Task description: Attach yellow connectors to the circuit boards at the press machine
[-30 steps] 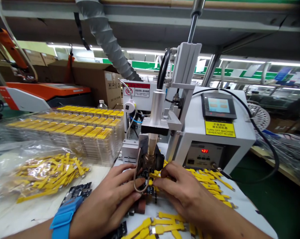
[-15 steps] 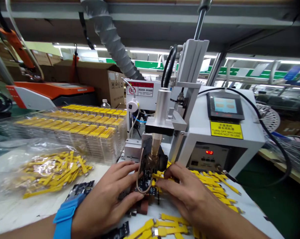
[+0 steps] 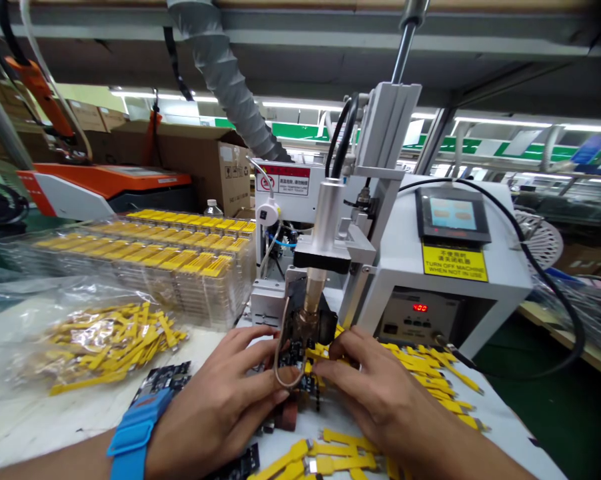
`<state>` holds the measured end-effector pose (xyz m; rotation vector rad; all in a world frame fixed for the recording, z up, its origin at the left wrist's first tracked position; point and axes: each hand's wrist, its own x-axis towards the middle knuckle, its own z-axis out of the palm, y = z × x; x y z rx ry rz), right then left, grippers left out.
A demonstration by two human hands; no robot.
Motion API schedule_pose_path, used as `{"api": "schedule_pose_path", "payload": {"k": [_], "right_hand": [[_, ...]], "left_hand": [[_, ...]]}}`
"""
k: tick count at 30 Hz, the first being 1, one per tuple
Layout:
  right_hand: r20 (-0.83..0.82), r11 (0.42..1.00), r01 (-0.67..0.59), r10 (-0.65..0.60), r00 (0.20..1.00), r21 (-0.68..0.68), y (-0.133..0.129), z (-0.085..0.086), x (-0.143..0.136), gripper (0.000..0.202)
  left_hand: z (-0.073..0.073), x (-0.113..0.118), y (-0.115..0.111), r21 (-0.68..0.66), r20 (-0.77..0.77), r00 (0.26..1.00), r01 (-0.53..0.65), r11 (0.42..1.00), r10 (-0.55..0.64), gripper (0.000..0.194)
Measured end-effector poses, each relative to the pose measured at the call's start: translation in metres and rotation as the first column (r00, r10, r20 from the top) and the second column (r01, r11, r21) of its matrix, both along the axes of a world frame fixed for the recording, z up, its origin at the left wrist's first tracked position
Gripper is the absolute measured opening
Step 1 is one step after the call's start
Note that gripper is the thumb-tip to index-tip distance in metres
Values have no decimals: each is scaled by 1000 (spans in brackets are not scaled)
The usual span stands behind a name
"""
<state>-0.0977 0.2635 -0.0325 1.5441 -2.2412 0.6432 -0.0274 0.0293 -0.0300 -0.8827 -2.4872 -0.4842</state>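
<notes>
Below the metal head of the bench machine (image 3: 325, 227) lies a dark circuit board (image 3: 296, 353) with small parts on it. My left hand (image 3: 225, 393), a blue strap round its wrist, grips the board's left side, with fingertips and thumb close together by the thin looped tube (image 3: 276, 363). From the other side my right hand (image 3: 380, 393) pinches a short flat yellow cable (image 3: 325, 357) at the board's right edge. The machine tip and tube partly hide where cable and board meet. A reddish-brown block (image 3: 286, 417) shows under the board.
Loose yellow cables (image 3: 338, 460) lie in front, and more (image 3: 438, 373) lie right of my hand. More dark boards (image 3: 163, 380) sit left. Beyond them are a plastic bag of cables (image 3: 115, 340) and stacked clear trays (image 3: 195, 293). A control box (image 3: 460, 293) stands right.
My left index finger and thumb have shifted, with a fingertip now further right over the board inside the tube loop. My right hand stays almost still. The view has shifted slightly.
</notes>
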Motion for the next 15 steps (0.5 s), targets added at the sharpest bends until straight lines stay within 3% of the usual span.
{"api": "schedule_pose_path", "payload": {"k": [15], "right_hand": [[-49, 999, 16, -14, 999, 46, 0, 4, 2, 23]], "left_hand": [[-10, -3, -6, 57, -46, 997, -53, 997, 56, 36]]}}
